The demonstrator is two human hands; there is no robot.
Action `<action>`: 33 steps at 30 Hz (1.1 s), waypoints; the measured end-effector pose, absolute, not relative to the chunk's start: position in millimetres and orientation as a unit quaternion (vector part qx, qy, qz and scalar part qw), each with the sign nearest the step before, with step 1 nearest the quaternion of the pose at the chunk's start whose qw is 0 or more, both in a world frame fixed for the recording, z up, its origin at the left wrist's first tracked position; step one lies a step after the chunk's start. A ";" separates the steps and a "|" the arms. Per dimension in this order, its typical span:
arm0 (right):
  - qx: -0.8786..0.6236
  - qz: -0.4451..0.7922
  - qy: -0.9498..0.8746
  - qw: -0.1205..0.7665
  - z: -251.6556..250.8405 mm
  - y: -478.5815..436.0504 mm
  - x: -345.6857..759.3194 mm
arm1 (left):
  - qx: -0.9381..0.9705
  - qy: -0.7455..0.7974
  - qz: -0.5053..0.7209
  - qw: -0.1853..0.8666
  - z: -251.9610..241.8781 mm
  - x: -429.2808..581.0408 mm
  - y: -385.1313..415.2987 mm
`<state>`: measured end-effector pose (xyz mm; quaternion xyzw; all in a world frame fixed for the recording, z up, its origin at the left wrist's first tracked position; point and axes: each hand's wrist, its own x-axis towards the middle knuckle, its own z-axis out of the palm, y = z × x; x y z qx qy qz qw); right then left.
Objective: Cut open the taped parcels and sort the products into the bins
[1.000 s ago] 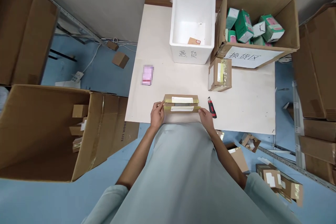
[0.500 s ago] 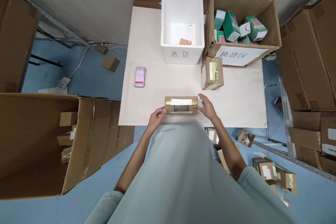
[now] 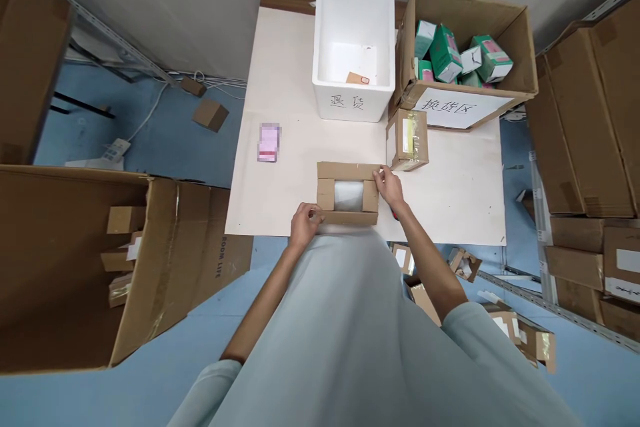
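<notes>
The small cardboard box (image 3: 326, 194) sits open at the near edge of the table (image 3: 450, 193), its flaps spread flat and a white wrapped item (image 3: 349, 195) showing inside. Its near flap lies almost on the table's edge, with bare tabletop to the left and a wider bare stretch to the right. The left hand (image 3: 305, 223) is curled at the near-left corner, fingers closed on the flap there. The right hand (image 3: 389, 185) reaches across to the far-right corner, its fingertips pinching the far flap's end. Just beyond that hand stands a taped carton (image 3: 409, 140), nearly touching the box. Farther back are a white foam bin (image 3: 353, 90) and a large carton (image 3: 467, 107) of green packets; a pink slip (image 3: 269, 142) lies to the far left.
</notes>
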<state>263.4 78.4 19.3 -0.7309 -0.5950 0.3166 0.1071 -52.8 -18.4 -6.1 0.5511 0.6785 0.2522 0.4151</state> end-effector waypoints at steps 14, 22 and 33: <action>-0.619 0.217 -0.749 -0.095 69.8 55.3 198.4 | 0.840 0.489 0.001 0.236 44.6 -4.3 6.3; -0.673 0.199 -0.706 -0.091 89.2 -3.3 236.7 | 0.820 0.540 0.008 0.189 68.7 -46.3 8.1; -0.637 0.303 -0.707 0.053 21.8 -16.4 286.2 | 0.702 0.603 0.149 0.349 6.8 -70.2 -0.3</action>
